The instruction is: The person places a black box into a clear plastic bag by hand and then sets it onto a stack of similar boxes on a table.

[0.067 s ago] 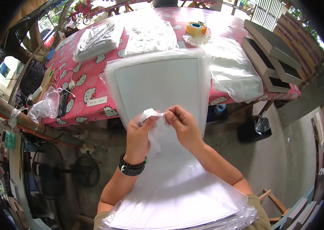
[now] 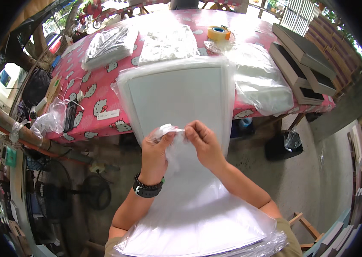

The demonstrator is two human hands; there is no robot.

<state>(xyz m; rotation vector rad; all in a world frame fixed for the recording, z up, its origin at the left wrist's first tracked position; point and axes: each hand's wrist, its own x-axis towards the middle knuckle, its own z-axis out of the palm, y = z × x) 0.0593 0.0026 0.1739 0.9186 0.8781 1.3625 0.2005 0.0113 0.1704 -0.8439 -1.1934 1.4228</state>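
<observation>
Clear plastic, a crumpled strip of it, is right at mid-frame: your left hand has it between thumb and curled fingers, and your right hand pinches its other end, thumb against forefinger! Below, white sheets fill the bottom centre, while an orange tape roll sits upper right on the pink tablecloth.

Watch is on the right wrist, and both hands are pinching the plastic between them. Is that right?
Not quite: the head view shows the watch worn on the left, not the right. The rest stands: the left hand and the right hand both pinch the plastic between them.
</observation>
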